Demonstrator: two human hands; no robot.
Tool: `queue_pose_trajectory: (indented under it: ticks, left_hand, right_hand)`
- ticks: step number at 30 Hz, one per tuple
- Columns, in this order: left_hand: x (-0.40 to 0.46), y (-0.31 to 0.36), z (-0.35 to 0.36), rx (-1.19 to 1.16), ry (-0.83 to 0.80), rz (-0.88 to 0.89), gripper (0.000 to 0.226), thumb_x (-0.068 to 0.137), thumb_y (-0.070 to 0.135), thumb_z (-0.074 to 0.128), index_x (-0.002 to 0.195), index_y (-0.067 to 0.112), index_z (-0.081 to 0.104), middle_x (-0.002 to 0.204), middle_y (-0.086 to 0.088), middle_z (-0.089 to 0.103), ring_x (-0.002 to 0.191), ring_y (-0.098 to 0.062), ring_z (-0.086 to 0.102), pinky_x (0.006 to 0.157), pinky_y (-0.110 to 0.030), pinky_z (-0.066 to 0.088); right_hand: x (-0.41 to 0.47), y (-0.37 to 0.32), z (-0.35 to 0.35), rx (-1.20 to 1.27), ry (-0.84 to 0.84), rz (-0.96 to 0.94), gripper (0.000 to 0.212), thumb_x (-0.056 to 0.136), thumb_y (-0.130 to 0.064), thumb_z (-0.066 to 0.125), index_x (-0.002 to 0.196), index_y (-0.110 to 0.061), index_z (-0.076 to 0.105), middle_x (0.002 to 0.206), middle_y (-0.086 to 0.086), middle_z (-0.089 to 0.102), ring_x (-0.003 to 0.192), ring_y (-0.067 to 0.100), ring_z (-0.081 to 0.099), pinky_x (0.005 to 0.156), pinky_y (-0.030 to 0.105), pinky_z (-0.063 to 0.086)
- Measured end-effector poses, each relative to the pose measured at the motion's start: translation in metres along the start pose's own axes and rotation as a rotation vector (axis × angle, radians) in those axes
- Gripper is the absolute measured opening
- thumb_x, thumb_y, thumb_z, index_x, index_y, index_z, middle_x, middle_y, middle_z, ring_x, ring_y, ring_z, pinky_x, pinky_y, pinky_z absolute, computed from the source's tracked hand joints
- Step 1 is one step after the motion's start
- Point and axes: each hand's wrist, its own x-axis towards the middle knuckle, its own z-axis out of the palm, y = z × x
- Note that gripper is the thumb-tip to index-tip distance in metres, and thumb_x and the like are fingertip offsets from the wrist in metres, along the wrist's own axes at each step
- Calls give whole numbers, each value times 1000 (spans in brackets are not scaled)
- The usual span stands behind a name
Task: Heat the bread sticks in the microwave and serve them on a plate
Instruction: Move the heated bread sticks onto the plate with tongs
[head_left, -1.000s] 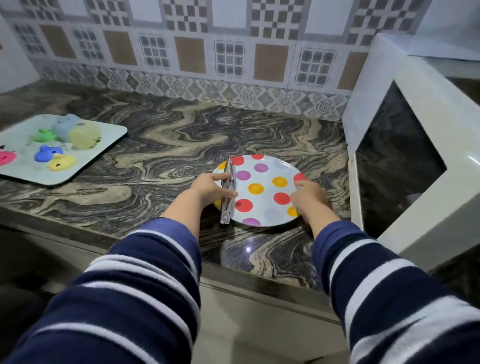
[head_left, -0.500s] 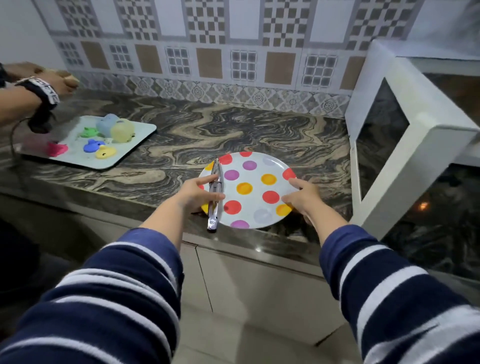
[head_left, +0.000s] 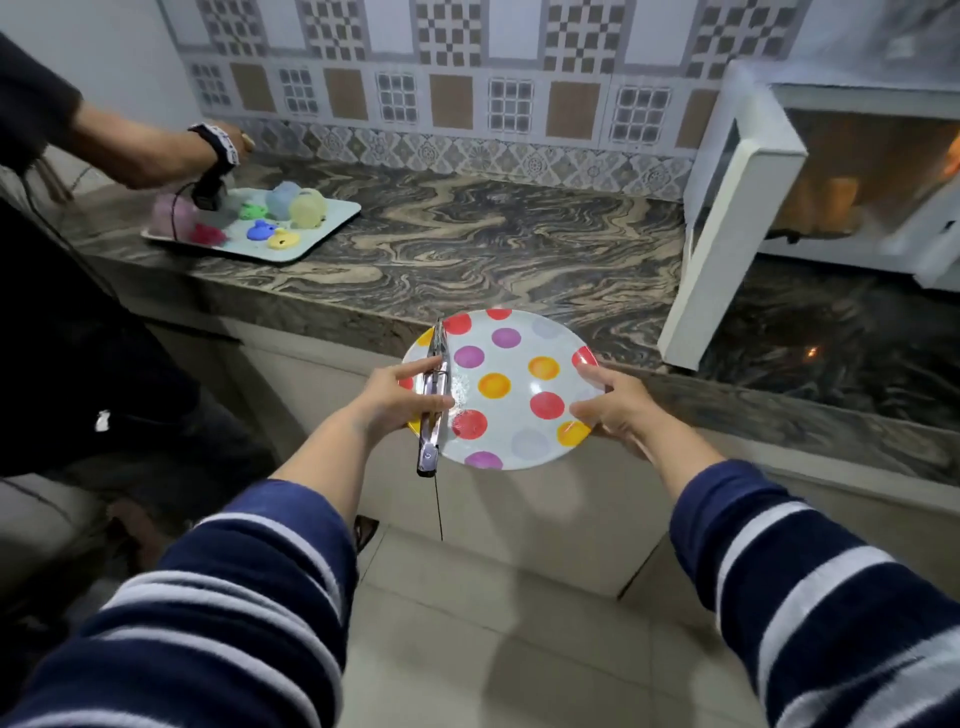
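A white plate (head_left: 519, 415) with coloured dots is held in the air just off the counter's front edge. My left hand (head_left: 400, 400) grips its left rim and pins a pair of metal tongs (head_left: 434, 410) against it. My right hand (head_left: 610, 405) holds the right rim. The white microwave (head_left: 857, 171) stands at the right with its door (head_left: 727, 228) swung open and its inside lit. Pale bread sticks (head_left: 831, 202) show blurred inside it.
The marbled counter (head_left: 467, 244) runs across the view. A pale tray (head_left: 322, 234) with small coloured toys and cups sits at its left. Another person's arm (head_left: 140, 150) with a wristband reaches over that tray. Tiled floor lies below.
I have lifted the plate and tongs off the counter and drawn them back past its edge. The view pulled back, showing the microwave's lit inside and another person's arm over the tray.
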Motion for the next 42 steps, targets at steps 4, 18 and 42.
queue_pose_trajectory:
  ticks: [4, 18, 42]
  left_hand:
    - [-52, -12, 31, -32, -12, -2, 67, 75, 3, 78, 135, 23, 55, 141, -13, 48, 111, -25, 60, 50, -11, 48]
    - [-152, -34, 198, 38, -184, 0, 68, 71, 8, 82, 131, 27, 57, 143, -11, 41, 131, -23, 42, 73, -26, 53]
    - [69, 129, 422, 336, -409, 258, 68, 70, 20, 84, 132, 31, 56, 145, -8, 45, 129, -28, 47, 107, -36, 41]
  right_hand:
    - [-50, 26, -28, 7, -10, -16, 74, 78, 22, 59, 142, -10, 44, 139, 16, 49, 106, 31, 57, 91, 45, 51]
    - [-198, 112, -183, -80, 215, 70, 75, 80, 15, 60, 145, -18, 40, 129, 13, 55, 107, 29, 59, 82, 40, 55]
    - [-70, 41, -398, -216, 692, 74, 66, 83, 4, 65, 143, -13, 43, 133, 13, 55, 117, 29, 55, 98, 37, 47]
